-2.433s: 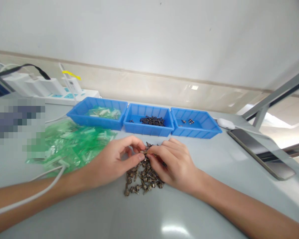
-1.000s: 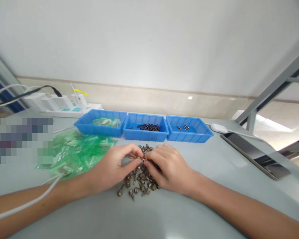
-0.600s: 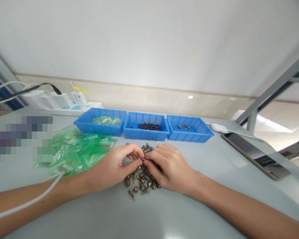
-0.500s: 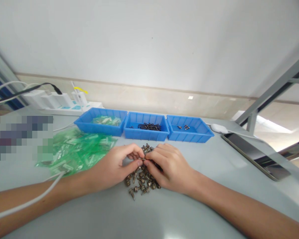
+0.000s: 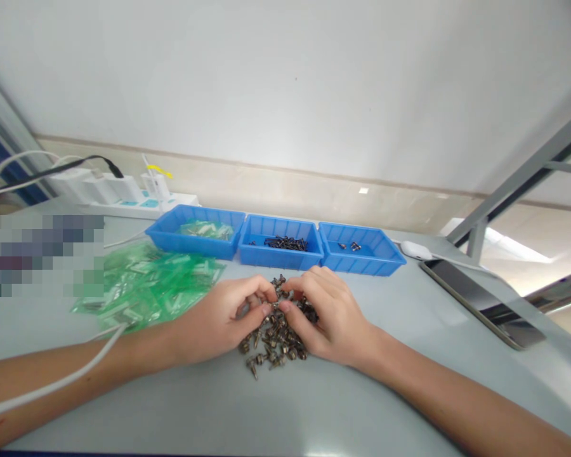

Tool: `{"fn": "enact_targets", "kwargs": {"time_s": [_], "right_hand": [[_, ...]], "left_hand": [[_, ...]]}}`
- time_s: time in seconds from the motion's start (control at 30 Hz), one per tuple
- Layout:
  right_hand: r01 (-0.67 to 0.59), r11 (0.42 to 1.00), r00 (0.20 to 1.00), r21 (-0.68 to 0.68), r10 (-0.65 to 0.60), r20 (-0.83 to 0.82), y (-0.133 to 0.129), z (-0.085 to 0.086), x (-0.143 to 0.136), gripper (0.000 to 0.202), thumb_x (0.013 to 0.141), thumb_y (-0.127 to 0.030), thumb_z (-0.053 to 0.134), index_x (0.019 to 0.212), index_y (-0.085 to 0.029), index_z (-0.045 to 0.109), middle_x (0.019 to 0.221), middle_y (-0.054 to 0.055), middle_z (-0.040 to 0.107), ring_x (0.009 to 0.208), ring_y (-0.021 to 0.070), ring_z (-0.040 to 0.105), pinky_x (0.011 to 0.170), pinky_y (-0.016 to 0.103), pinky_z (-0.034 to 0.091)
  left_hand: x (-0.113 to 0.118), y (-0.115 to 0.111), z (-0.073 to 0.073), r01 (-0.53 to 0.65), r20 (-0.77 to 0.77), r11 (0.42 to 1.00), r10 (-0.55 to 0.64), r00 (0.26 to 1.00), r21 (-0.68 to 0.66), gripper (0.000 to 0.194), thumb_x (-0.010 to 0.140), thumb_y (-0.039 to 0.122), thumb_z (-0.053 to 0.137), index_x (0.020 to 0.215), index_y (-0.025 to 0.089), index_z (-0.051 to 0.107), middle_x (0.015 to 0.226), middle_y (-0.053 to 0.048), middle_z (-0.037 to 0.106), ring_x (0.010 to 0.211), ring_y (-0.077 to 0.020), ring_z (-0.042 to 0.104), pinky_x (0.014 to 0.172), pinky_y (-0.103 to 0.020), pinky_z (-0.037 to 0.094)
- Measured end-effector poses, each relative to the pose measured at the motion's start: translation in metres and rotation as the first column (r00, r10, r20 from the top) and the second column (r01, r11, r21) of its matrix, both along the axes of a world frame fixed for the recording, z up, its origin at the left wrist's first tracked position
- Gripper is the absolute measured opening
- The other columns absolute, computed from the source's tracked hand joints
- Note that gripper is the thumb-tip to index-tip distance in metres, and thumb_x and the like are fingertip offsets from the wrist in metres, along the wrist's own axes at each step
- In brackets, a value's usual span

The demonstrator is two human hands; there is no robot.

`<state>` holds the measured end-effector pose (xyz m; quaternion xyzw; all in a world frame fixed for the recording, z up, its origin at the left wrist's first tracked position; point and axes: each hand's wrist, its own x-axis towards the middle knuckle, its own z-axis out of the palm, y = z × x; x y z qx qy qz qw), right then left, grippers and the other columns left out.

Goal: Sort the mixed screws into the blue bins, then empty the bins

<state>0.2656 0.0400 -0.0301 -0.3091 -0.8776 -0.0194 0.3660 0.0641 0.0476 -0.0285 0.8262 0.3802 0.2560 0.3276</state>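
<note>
A loose pile of metal hex-head screws (image 5: pixel 276 336) lies on the grey table (image 5: pixel 195 406) between my two hands. Over its left side, my left hand (image 5: pixel 223 314) pinches a small screw (image 5: pixel 275 306) between thumb and index finger; the fingertips partly hide it. My right hand (image 5: pixel 330 314) hovers at the pile's right side with thumb and index finger apart. Its thumb tip is close to the pinched screw, and whether they touch I cannot tell. Part of the pile is covered by the right hand.
Behind the pile stand three blue bins: a left bin (image 5: pixel 195 247) with clear packets, a middle bin (image 5: pixel 280 257) with dark screws, a right bin (image 5: pixel 361 263) with a few screws. Green plastic bags (image 5: pixel 157 285), a white cable (image 5: pixel 76 381), a phone (image 5: pixel 480 301) and a power strip (image 5: pixel 137 206) lie around.
My right thumb and index finger have spread apart from the screw they were touching. My left hand keeps its pinch. The view has shifted slightly.
</note>
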Motion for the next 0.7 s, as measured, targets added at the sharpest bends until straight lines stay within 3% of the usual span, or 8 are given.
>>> {"fn": "enact_targets", "kwargs": {"time_s": [0.23, 0.7], "right_hand": [[-0.031, 0.999, 0.999, -0.043, 0.032, 0.041, 0.0034, -0.0021, -0.0013, 0.014, 0.089, -0.022, 0.047, 0.084, -0.015, 0.058, 0.07, 0.003, 0.057, 0.066, 0.0149, 0.044, 0.063, 0.029, 0.032], [-0.065, 0.997, 0.991, -0.044, 0.07, 0.11, 0.0016, -0.0019, -0.0024, 0.021, 0.089, -0.021, 0.043, 0.073, -0.016, 0.056, 0.064, 0.003, 0.054, 0.063, 0.015, 0.043, 0.061, 0.029, 0.031]], "left_hand": [[0.0013, -0.0028, 0.0019, 0.036, -0.011, 0.999, -0.036, 0.999, 0.01, 0.013, 0.088, 0.024, 0.046, 0.089, 0.019, 0.057, 0.07, 0.004, 0.058, 0.058, -0.0082, 0.049, 0.055, -0.02, 0.039], [0.0008, -0.0018, -0.0007, -0.01, 0.013, 0.996, 0.009, 1.0, 0.085, 0.009, 0.086, 0.022, 0.048, 0.092, 0.019, 0.053, 0.071, 0.004, 0.056, 0.056, -0.0086, 0.049, 0.053, -0.02, 0.04]]}}
